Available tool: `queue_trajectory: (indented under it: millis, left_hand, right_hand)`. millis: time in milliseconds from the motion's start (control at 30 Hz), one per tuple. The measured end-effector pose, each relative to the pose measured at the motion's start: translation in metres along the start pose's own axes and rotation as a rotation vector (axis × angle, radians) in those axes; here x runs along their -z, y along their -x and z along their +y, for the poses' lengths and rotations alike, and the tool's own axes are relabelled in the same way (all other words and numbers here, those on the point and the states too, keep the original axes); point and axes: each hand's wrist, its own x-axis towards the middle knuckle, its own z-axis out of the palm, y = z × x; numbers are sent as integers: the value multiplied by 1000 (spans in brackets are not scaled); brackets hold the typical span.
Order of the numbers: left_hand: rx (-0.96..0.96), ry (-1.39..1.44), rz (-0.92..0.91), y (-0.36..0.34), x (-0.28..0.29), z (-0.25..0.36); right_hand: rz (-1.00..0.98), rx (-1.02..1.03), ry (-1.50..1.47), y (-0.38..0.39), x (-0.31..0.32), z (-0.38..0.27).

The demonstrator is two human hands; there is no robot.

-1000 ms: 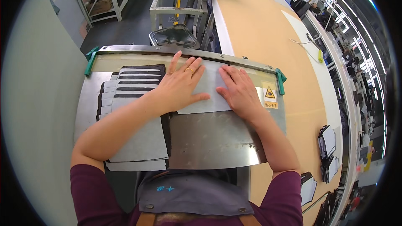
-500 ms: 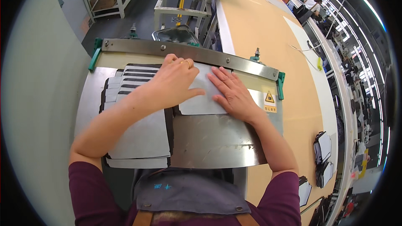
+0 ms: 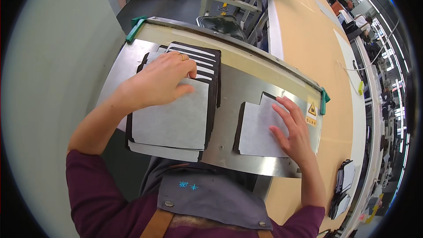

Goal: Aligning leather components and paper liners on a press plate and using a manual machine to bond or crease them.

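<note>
A stack of white panels with black edges (image 3: pixel 172 125) lies on the left of a metal work plate (image 3: pixel 235 86). Over the stack's upper part is my left hand (image 3: pixel 163 79), its fingers bent near the top panel's far edge and its thumb apart from them. Black and white strips (image 3: pixel 205 64) show just beyond those fingers. To the right, a single white panel with a stepped top and black edging (image 3: pixel 260 128) lies flat near the plate's front. My right hand (image 3: pixel 293 130) rests over its right side, fingers spread, hiding that edge.
A metal bar (image 3: pixel 238 42) runs along the plate's far side, with green clamps (image 3: pixel 136 28) at its ends. A long tan table (image 3: pixel 304 26) extends at the right, with stacked panels (image 3: pixel 346 178) on it. A stool (image 3: pixel 222 25) stands beyond the bar.
The single panel has moved from against the far bar to the plate's right front, with my right hand on it. My left hand has left that panel for the stack. The view has shifted.
</note>
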Motion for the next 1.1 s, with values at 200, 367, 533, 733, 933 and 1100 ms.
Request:
queue_trajectory:
  millis: [200, 367, 533, 733, 933, 1100]
  left_hand:
    - [-36, 218, -176, -19, 32, 24]
    - [-255, 267, 37, -84, 18, 57]
    - [-339, -213, 304, -121, -45, 51]
    - [-321, -249, 114, -99, -79, 42]
    - [-323, -276, 113, -100, -82, 41]
    - [-315, -271, 121, -107, -86, 43]
  right_hand:
    - [-46, -63, -909, -64, -14, -47]
    - [-23, -348, -1254, -83, -7, -19]
    - [207, -342, -466, -67, -19, 44]
    - [274, -46, 65, -63, -24, 43]
    - [26, -79, 70, -60, -27, 40]
    - [66, -67, 138, -60, -34, 48]
